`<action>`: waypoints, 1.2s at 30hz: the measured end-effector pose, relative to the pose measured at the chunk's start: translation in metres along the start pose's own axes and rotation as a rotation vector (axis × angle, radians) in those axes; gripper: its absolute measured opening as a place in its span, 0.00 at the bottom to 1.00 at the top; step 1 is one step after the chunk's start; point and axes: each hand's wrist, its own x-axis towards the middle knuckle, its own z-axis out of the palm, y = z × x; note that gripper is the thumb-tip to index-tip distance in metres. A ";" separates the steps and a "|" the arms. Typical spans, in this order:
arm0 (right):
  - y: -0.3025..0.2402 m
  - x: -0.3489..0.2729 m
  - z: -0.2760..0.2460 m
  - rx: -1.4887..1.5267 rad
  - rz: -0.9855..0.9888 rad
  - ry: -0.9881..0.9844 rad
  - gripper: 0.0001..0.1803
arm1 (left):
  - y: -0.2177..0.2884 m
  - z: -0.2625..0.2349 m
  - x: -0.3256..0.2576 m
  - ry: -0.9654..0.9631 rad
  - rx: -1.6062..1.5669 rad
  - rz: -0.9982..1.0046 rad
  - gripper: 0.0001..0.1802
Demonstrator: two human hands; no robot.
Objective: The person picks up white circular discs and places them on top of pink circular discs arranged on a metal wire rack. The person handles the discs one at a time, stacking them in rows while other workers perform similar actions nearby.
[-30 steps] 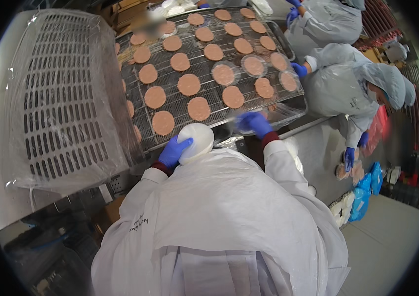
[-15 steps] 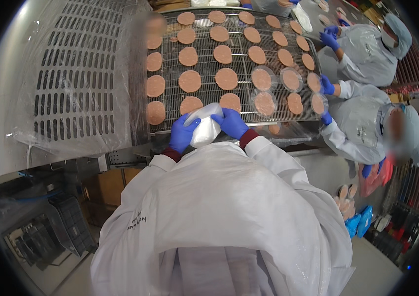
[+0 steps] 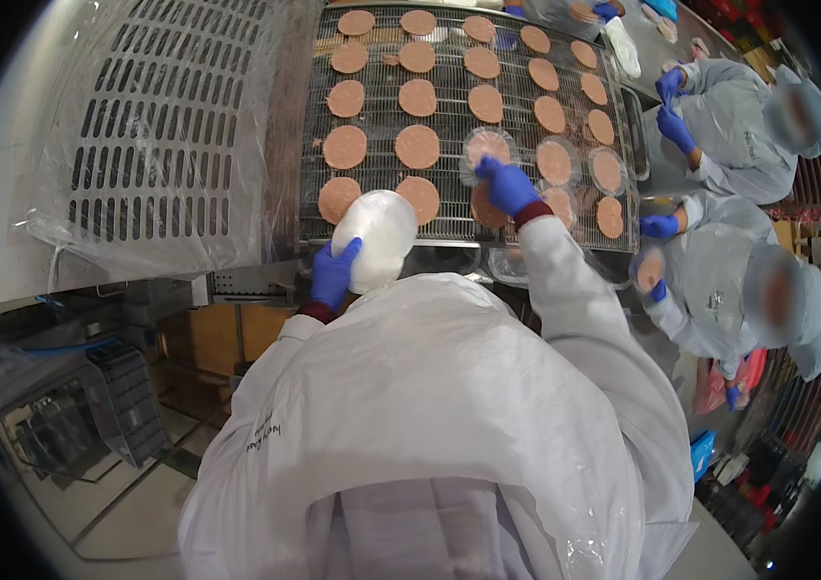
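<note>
**Patty line, looking down from the head cam**

Left hand [image 3: 334, 274] in blue glove grips a stack of white round sheets [image 3: 375, 239] at the near edge of the wire belt [image 3: 449, 116]. Right hand [image 3: 507, 186] reaches out w/ fingers on a clear disc [image 3: 487, 148] covering a patty. Rows of round patties [image 3: 417, 98] on the belt. Two co-workers [image 3: 729, 280] at the right side, also gloved.

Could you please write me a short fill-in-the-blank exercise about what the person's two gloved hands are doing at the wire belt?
1. The left hand holds a stack of ____ round sheets at the near edge of the wire belt.
2. The right hand reaches over the belt, and both hands wear ____ gloves.
3. The round patties lie on the belt in ____.
4. Two other people in pale coats stand on the person's ____ side.

Missing words: white; blue; rows; right
</note>
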 end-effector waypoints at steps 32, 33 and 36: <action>-0.093 -0.076 0.015 0.670 0.065 0.018 0.23 | 0.011 0.012 -0.001 -0.086 0.009 0.074 0.18; -0.128 -0.070 -0.012 0.795 0.247 -0.201 0.21 | 0.010 0.014 0.002 -0.111 0.008 0.098 0.18; -0.141 -0.038 0.012 0.407 0.207 -0.092 0.18 | 0.012 0.018 0.008 -0.096 0.046 0.151 0.18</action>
